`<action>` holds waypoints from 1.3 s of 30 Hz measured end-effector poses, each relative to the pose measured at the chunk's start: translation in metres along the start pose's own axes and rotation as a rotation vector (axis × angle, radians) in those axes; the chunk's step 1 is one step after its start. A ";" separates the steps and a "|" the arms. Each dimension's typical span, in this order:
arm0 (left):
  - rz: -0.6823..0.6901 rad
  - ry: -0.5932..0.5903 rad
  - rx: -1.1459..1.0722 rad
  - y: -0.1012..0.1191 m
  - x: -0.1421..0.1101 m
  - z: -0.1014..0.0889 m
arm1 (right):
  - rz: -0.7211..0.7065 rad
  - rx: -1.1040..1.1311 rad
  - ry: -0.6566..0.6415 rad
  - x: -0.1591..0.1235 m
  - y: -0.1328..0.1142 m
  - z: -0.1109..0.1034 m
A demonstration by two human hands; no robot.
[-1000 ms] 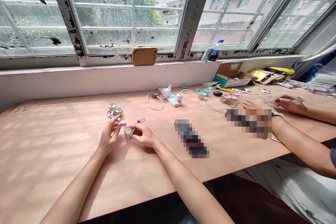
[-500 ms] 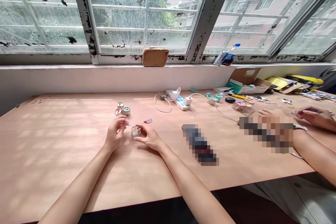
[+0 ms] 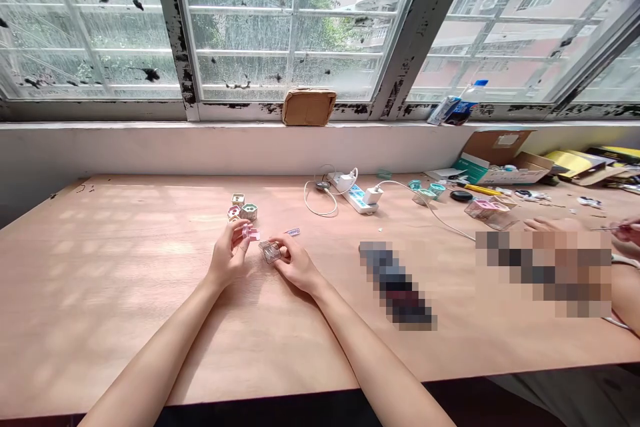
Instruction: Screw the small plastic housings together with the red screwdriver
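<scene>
My left hand [image 3: 229, 255] pinches a small pink piece [image 3: 255, 234] between thumb and fingertips, slightly above the table. My right hand [image 3: 299, 265] grips a small clear box with a dark outline [image 3: 271, 252], tilted, just to the right of the pink piece. The two things are close together but apart. Behind the right hand's fingers lies a small labelled tube [image 3: 294, 232], partly hidden. Beyond the left hand stand several little decorated boxes: a yellowish one [image 3: 238, 199], a green-grey hexagonal one [image 3: 249, 212], and one with a red top [image 3: 234, 211].
A pixelated dark object [image 3: 397, 287] lies right of my arm. Farther back are a power strip [image 3: 361, 200] with cables, teal pieces [image 3: 425, 193], pink boxes [image 3: 483, 209] and an open carton [image 3: 505, 167]. At the right edge, another person's hand [image 3: 627, 229] holds a thin tool.
The clear box has been lifted and tilted in my right hand. The pink piece in my left hand now shows more plainly. The whole view has shifted, so things appear farther right.
</scene>
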State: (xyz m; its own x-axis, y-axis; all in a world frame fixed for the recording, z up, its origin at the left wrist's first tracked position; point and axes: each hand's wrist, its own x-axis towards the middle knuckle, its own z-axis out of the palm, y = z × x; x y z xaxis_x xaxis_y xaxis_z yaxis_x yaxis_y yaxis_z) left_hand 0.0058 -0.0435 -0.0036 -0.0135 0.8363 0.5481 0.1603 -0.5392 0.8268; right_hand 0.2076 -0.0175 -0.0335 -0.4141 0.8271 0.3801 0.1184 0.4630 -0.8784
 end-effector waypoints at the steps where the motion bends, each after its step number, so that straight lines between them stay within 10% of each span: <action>1: 0.000 -0.006 -0.002 0.000 0.000 0.000 | 0.002 0.004 0.000 0.000 0.000 0.000; 39: -0.023 -0.092 0.091 -0.002 -0.002 -0.002 | 0.124 0.004 -0.028 0.006 -0.004 -0.008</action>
State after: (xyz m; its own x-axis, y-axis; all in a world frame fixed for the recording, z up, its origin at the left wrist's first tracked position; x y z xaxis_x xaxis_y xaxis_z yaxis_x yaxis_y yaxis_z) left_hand 0.0040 -0.0439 -0.0058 0.0722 0.8560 0.5119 0.2502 -0.5124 0.8215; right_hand 0.2116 -0.0121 -0.0258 -0.4216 0.8685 0.2605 0.1662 0.3565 -0.9194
